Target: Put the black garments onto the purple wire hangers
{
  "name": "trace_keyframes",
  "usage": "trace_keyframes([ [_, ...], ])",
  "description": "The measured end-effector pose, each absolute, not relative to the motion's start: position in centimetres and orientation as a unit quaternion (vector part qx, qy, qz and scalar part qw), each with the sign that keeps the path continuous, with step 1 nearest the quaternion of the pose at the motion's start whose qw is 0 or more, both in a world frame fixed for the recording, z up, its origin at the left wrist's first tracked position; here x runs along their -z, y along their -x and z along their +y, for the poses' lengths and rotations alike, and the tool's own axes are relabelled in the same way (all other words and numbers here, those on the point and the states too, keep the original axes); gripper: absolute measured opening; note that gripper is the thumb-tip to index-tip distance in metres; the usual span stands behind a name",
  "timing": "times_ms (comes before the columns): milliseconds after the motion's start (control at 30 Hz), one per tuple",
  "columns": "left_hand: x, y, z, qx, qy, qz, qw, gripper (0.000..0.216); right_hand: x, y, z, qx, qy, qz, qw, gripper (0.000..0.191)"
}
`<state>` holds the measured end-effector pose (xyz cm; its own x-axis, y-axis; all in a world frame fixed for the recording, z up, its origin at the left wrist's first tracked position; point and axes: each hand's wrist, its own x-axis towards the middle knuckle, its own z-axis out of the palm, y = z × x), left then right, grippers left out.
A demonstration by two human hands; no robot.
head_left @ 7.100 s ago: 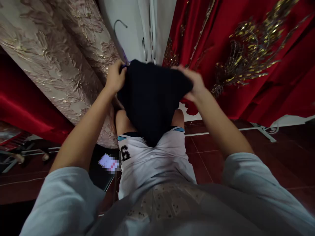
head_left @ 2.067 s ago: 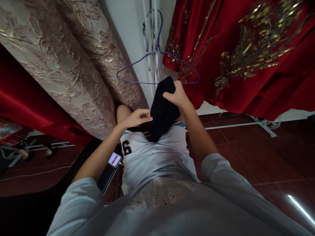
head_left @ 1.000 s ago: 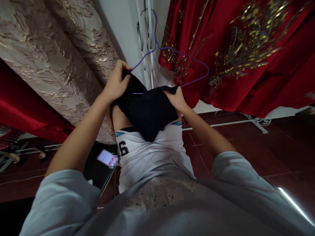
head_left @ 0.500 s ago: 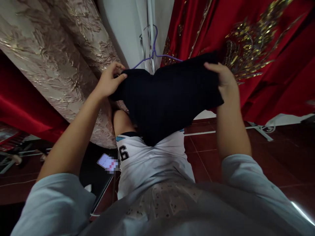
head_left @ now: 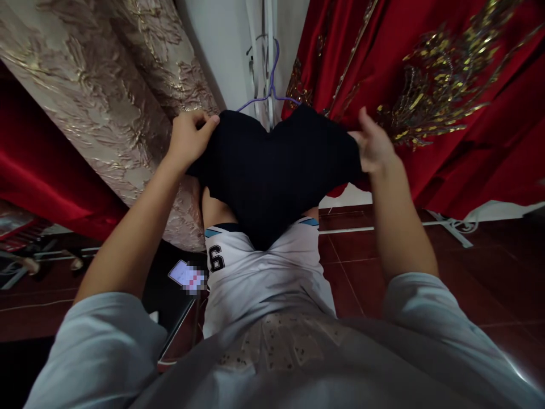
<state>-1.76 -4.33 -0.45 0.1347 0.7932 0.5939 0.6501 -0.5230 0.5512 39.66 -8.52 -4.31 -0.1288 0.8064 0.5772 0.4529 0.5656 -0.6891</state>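
A dark navy, nearly black top (head_left: 272,170) is spread in front of me above my knees, its neckline dipping in the middle. The purple hanger (head_left: 272,85) rises out behind that neckline, and the lower part of the hanger is hidden by the cloth. At the top's left shoulder, my left hand (head_left: 191,133) pinches the fabric between thumb and fingers. My right hand (head_left: 377,147) is at the right sleeve edge, thumb raised and apart, fingers touching the cloth and partly hidden.
White rack poles (head_left: 266,62) stand behind the hanger. Textured pinkish-gold fabric (head_left: 140,125) hangs on the left, red cloth with gold sequins (head_left: 443,85) on the right. A phone (head_left: 185,275) lies on a black surface (head_left: 164,307) beside my leg. The floor (head_left: 349,278) has dark red tiles.
The right side of the top has dropped and drawn inward. My right hand has shifted slightly down and left with its thumb lifted off the cloth. The left hand keeps its hold.
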Motion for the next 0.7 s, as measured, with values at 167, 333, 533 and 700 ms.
trace_keyframes([
  [167, -0.1, -1.1, -6.4, -0.475, -0.76, 0.444, -0.006, 0.031, 2.2, -40.1, -10.1, -0.382, 0.358, -0.66, 0.538, 0.024],
  [333, -1.1, -3.6, -10.7, -0.544, -0.758, 0.359, 0.033, 0.028, 2.2, -38.5, -12.9, -0.31, 0.304, -0.639, 0.635, 0.025],
  [533, -1.1, -6.9, -16.3, -0.457, -0.7, 0.34, 0.431, 0.036, 4.5, -31.1, -19.6, -0.305, 0.266, -0.797, 0.449, 0.034],
  [700, 1.6, -5.0, -20.1, -0.295, -0.713, 0.38, 0.511, 0.023, 6.7, -29.2, -17.6, -0.302, 0.203, -0.872, 0.328, 0.026],
])
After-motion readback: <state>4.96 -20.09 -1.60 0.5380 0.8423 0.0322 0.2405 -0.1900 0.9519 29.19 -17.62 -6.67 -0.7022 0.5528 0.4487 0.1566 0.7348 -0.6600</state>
